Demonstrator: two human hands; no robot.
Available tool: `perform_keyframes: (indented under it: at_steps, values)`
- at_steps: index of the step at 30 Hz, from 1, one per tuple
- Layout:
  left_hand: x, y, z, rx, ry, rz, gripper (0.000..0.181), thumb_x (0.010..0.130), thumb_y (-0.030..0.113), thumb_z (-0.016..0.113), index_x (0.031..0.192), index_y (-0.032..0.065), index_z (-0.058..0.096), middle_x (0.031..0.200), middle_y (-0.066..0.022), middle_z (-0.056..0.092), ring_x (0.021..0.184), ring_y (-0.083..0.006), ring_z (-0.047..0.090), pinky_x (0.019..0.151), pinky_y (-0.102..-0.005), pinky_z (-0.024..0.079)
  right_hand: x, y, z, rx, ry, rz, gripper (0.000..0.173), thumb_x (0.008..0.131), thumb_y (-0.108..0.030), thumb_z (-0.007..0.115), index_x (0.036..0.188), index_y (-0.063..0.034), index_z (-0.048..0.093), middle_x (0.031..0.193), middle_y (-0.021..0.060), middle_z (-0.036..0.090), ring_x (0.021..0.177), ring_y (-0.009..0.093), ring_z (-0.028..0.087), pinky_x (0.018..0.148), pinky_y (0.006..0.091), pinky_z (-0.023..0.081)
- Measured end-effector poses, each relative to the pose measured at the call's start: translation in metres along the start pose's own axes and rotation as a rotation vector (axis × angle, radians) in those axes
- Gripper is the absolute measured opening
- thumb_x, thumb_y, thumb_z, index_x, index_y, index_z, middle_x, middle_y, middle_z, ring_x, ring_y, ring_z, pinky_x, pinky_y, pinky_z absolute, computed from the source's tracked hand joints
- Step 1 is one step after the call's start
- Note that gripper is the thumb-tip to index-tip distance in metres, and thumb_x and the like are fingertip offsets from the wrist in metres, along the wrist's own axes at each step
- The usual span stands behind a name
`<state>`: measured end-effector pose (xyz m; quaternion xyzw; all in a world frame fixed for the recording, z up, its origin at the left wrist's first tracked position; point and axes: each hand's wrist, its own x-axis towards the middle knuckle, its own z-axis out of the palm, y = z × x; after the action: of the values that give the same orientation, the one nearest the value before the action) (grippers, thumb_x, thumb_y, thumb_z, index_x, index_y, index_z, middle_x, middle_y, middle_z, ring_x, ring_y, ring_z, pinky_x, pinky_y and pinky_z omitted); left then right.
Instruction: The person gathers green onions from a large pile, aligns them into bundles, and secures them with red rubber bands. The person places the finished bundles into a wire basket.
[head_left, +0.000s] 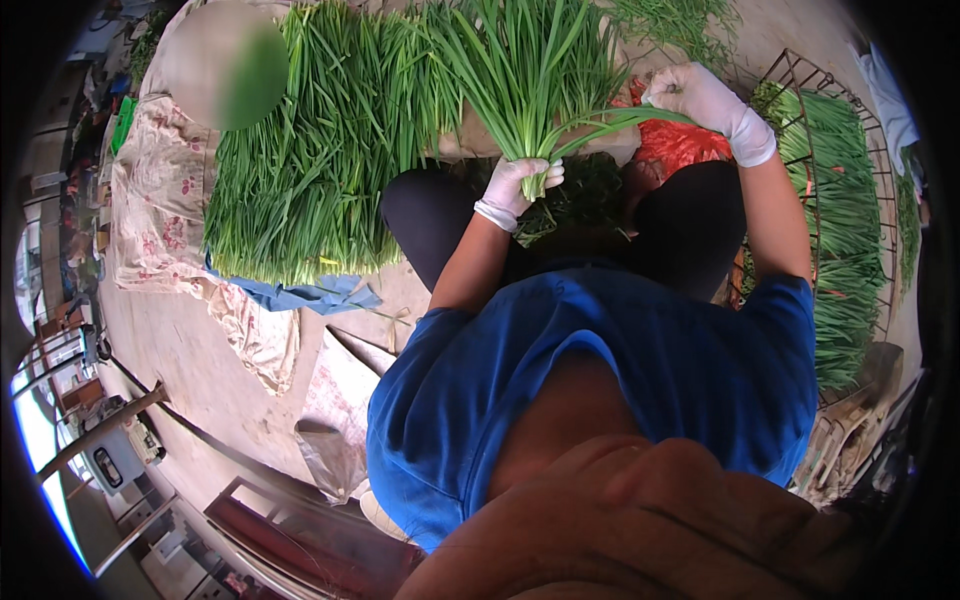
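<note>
My left hand (519, 189), in a thin white glove, grips a bunch of garlic chives (517, 97) around its pale lower stalks. The long green leaves fan out away from me, and the cut ends poke out below the fist. Two or so leaves (622, 116) bend off to the right and reach my gloved right hand (694, 97). Its fingers are curled, but I cannot tell whether they pinch these leaves. Left of the bunch lies a thick spread of garlic chives (307, 172), with more behind the held bunch.
A wire basket (885, 217) of stacked chives (844, 195) stands at the right. Red plastic (679, 146) lies beside my right knee. Loose greens (675, 26) lie beyond. A flowered cloth (161, 195) and blue sheet (315, 292) edge the spread. A blurred round patch hides the upper left.
</note>
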<state>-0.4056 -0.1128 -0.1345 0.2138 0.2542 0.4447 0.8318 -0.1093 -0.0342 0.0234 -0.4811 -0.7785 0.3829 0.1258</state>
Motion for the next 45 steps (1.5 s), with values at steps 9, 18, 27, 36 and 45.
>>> perform_keyframes:
  at_steps: [9, 18, 27, 36, 45]
  values:
    - [-0.003, 0.009, -0.004, -0.014, 0.166, 0.099, 0.033, 0.074, 0.000, 0.059, 0.106, -0.0015, 0.054, 0.089, -0.0151, 0.062, 0.066, -0.0185, 0.059, 0.060, -0.0297, 0.052, -0.062, -0.033, -0.038, -0.082, 0.743, -0.049, 0.015, 0.086, -0.012, 0.058, 0.095, -0.0012, 0.063, 0.083, 0.0046, 0.064, 0.073, 0.012, 0.057, 0.069, 0.0249, 0.045]
    - [0.007, -0.005, 0.005, 0.328, 0.258, 0.180, 0.034, 0.070, -0.012, 0.058, 0.102, -0.0009, 0.056, 0.085, -0.0118, 0.064, 0.068, -0.0174, 0.062, 0.058, -0.0265, 0.052, -0.043, -0.033, 0.059, -0.470, 0.034, -0.235, 0.040, 0.077, -0.016, 0.065, 0.116, -0.0084, 0.058, 0.105, 0.0121, 0.059, 0.097, 0.027, 0.058, 0.086, 0.0349, 0.046]
    - [0.008, -0.029, 0.006, 0.534, 0.163, 0.283, 0.046, 0.069, -0.013, 0.057, 0.111, 0.0050, 0.051, 0.093, -0.0043, 0.061, 0.075, -0.0123, 0.059, 0.061, -0.0252, 0.050, 0.085, -0.085, 0.098, 0.215, 0.317, 0.044, 0.024, 0.084, -0.016, 0.062, 0.104, -0.0035, 0.062, 0.065, 0.0006, 0.058, 0.054, 0.008, 0.052, 0.055, 0.0214, 0.042]
    - [0.006, -0.011, -0.008, 0.780, 0.260, 0.504, 0.049, 0.068, -0.011, 0.061, 0.114, 0.0034, 0.051, 0.101, -0.0034, 0.062, 0.091, -0.0114, 0.058, 0.080, -0.0254, 0.047, 0.032, -0.088, 0.056, 0.047, 0.318, 0.033, 0.021, 0.083, -0.018, 0.062, 0.075, -0.0007, 0.055, 0.059, 0.0045, 0.054, 0.049, 0.012, 0.052, 0.052, 0.0277, 0.043]
    - [-0.023, 0.095, 0.015, 2.002, 0.523, 0.483, 0.084, 0.062, 0.009, 0.071, 0.136, 0.0224, 0.034, 0.086, -0.0152, 0.060, 0.071, -0.0325, 0.061, 0.064, -0.0395, 0.049, -0.049, -0.098, 0.028, 0.281, 0.206, -0.088, 0.018, 0.081, -0.009, 0.062, 0.099, -0.0047, 0.066, 0.088, 0.0043, 0.065, 0.082, 0.013, 0.060, 0.075, 0.0262, 0.047]
